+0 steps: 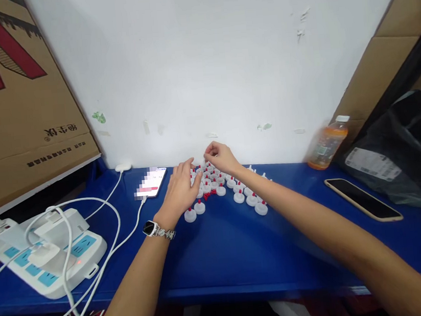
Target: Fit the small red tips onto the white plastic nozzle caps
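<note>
Translucent white nozzle caps, many with red tips, stand grouped on the blue table; one cap (261, 208) is at the right front and another cap (190, 215) at the left front. My left hand (182, 189), watch on the wrist, rests at the left side of the group with its fingers apart, touching or just over the caps. At the back of the group my right hand (221, 157) has thumb and forefinger pinched together above the caps; what they hold is too small to tell. Small red pieces (209, 194) lie in a little heap among the caps.
Left of the caps lies a lit phone (151, 183) on a charging cable. A power strip (50, 260) with looping white cables fills the left side. To the right are an orange drink bottle (328, 143), a dark phone (361, 199) and a black plastic bag (397, 151). A white wall stands behind.
</note>
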The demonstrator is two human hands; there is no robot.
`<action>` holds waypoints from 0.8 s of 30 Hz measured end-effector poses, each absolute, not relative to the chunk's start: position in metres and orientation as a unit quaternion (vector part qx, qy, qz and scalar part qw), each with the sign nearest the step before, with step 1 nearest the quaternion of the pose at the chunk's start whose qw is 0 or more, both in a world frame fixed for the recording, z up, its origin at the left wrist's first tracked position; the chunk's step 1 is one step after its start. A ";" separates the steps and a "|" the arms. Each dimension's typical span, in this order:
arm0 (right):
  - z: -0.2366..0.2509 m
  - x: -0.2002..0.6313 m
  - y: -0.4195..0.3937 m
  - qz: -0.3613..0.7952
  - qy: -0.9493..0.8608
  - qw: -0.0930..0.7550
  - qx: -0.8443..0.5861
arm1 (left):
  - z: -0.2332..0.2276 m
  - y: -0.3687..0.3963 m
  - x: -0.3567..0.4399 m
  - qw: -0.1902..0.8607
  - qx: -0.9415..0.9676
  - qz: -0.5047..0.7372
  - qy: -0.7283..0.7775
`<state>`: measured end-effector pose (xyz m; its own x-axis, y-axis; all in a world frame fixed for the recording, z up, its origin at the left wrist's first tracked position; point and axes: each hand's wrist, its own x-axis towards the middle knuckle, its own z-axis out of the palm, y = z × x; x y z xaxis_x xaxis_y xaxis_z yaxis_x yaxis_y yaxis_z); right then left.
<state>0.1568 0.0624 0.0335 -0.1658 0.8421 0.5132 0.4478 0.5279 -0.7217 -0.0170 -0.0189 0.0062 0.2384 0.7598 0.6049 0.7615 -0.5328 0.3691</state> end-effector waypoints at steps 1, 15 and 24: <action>0.033 0.151 0.077 0.176 -0.743 0.453 -0.460 | 0.007 -0.017 -0.021 0.013 -0.778 -0.387 -0.495; 0.011 0.120 0.146 0.068 -0.822 0.241 -0.512 | 0.006 -0.022 -0.021 -0.034 -0.792 -0.338 -0.507; 0.012 0.116 0.144 0.083 -0.826 0.230 -0.508 | 0.006 -0.020 -0.022 -0.047 -0.785 -0.345 -0.513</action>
